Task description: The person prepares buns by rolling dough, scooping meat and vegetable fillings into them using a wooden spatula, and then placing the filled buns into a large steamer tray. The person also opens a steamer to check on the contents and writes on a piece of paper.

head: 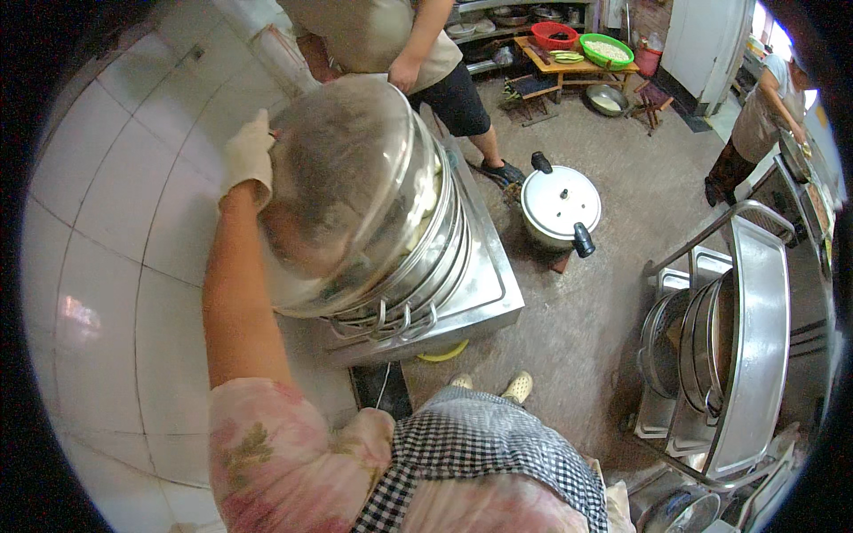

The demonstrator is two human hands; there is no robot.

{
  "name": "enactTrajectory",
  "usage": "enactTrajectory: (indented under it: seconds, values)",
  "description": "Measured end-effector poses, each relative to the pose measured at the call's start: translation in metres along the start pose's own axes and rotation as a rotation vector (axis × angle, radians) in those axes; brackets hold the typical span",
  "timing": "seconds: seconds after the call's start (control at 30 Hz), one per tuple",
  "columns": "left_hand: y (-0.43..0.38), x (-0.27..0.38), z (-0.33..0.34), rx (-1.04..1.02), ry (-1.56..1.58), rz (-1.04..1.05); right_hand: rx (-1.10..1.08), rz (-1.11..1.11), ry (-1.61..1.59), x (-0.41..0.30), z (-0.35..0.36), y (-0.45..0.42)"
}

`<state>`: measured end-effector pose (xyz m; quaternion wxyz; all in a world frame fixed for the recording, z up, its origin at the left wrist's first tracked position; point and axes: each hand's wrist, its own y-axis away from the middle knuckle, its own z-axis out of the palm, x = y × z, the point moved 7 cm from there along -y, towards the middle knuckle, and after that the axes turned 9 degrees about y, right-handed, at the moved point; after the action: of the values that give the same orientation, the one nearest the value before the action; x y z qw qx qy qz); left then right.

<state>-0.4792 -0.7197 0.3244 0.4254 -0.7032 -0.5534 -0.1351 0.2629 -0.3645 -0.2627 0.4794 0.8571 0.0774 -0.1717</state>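
My left hand (245, 160), in a pale glove, is closed at the top of a large domed lid (333, 200). A bit of the lid's reddish knob (274, 134) shows beside the fingers; the grip itself is partly hidden. The lid is shiny, looks see-through near its rim, and is blurred. Beneath it is a stack of round metal steamer tiers (440, 266) with loop handles on the near side. Pale food (426, 206) shows through at the rim. The stack stands on a square stainless-steel stove (496, 293). My right hand is out of view.
A co-worker (373, 33) stands just beyond the steamer. On the floor to the right is a pressure cooker (560, 196). A metal rack (760, 346) holds trays and round pans. Farther back, a low wooden table (573, 66) carries basins. Another person (766, 120) works at far right.
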Motion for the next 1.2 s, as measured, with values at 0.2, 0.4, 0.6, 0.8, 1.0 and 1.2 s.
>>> enactTrajectory:
  seconds: [0.2,0.4,0.6,0.8,1.0,1.2]
  values:
    - [0.028,0.067,-0.068,0.160,0.092,-0.223,-0.061,-0.015,-0.017,0.002,0.009,-0.024]
    - [0.019,0.068,-0.134,0.210,-0.231,-0.232,-0.153,-0.075,-0.008,0.016,0.032,-0.072]
    - [0.011,0.074,-0.125,0.090,-0.952,-0.011,-0.186,-0.108,-0.157,0.009,0.033,-0.094]
    - [0.030,0.061,-0.069,0.322,0.255,-0.175,-0.094,-0.012,-0.013,-0.074,-0.020,-0.003]
    - [0.034,0.061,-0.014,0.042,0.019,-0.129,-0.064,0.001,-0.107,-0.042,-0.010,-0.002]
    - [0.035,0.050,0.022,0.001,0.122,-0.198,0.024,0.110,-0.266,-0.022,0.007,0.014]
